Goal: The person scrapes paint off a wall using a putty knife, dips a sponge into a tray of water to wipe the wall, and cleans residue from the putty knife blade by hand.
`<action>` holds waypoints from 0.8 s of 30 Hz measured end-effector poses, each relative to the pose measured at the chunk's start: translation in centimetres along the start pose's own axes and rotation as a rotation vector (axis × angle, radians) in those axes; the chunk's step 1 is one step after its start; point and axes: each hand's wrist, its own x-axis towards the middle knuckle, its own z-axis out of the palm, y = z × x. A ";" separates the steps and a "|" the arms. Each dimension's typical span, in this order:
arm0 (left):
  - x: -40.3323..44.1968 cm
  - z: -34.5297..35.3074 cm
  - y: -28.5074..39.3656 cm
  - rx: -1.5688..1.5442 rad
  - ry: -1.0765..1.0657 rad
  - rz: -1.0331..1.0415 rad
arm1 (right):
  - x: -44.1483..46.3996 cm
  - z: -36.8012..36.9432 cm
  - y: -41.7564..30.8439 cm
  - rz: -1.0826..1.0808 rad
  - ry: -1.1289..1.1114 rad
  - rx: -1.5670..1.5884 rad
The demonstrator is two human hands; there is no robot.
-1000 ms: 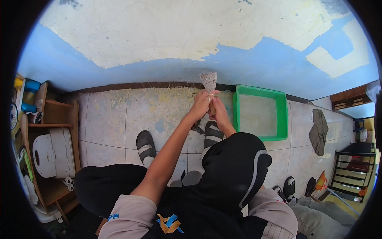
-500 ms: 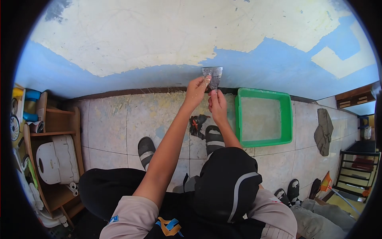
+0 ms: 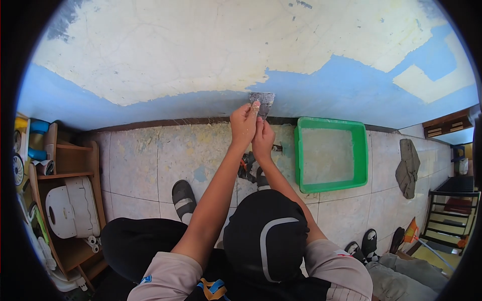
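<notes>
Both hands are closed on a paint scraper [image 3: 262,98] with a wide, stained metal blade. Its blade lies against the blue lower part of the wall [image 3: 211,103], near the ragged edge of the pale bare patch. My left hand [image 3: 244,125] grips it from the left, its thumb along the blade. Just below and to the right, my right hand [image 3: 262,138] is wrapped round the lower end, so the handle is mostly hidden. A dark bundle with orange bits [image 3: 245,168] sits on the floor beneath my forearms.
A green tub [image 3: 298,155] with a pale, cloudy bottom stands right of my hands. Paint flakes litter the tiled floor [image 3: 135,170]. A wooden shelf [image 3: 95,175] is at left. A dark cloth [image 3: 409,168], a black rack [image 3: 452,215] and another person's legs [image 3: 401,281] are at right.
The view has shifted slightly, and the scraper and both hands sit a little lower and further left in it. My right hand has drawn closer to my left, and the capped head has moved left.
</notes>
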 end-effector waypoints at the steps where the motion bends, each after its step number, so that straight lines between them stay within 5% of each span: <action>1: -0.2 0.2 0.2 0.005 0.031 -0.004 | 0.0 0.1 -0.1 -0.060 0.028 -0.030; 11: -0.4 1.5 -0.1 -0.282 0.064 -0.101 | 0.6 -0.7 -0.3 -0.098 0.071 -0.204; 14: 0.9 2.0 -0.4 -0.237 0.059 -0.026 | 3.2 -1.4 -3.6 -0.260 0.085 -0.371; 16: 1.5 2.5 3.6 -0.593 0.087 -0.037 | 4.8 -1.1 -4.8 -0.312 0.027 -0.423; 24: 0.0 0.7 0.4 -0.251 0.076 -0.058 | 0.9 0.7 0.1 -0.127 0.058 -0.143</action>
